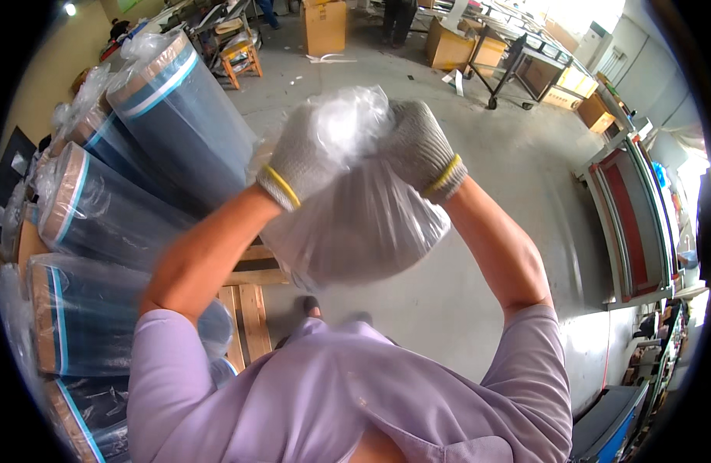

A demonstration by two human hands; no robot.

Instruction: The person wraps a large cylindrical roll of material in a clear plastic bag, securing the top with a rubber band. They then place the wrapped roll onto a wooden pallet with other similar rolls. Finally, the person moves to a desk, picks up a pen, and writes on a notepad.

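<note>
Both my hands wear grey knitted work gloves with yellow cuffs. Between them, in front of my chest, hangs a large clear plastic bag point(355, 224), its top bunched into a crumpled tuft. My left hand point(303, 150) is closed round the left side of the gathered neck. On the other side of the neck, my right hand point(423, 147) grips the plastic too. The bag's body bulges below the gloves, and its contents cannot be made out. Some fingers are hidden by the folds.
Several big dark rolls wrapped in clear film point(182, 116) stand close on my left. A wooden pallet point(253, 316) lies below them. A wheeled metal rack point(510, 65), a cardboard box point(325, 27) and a wooden stool point(242, 60) are farther off. On the right stands a red-and-grey panelled frame point(629, 220).
</note>
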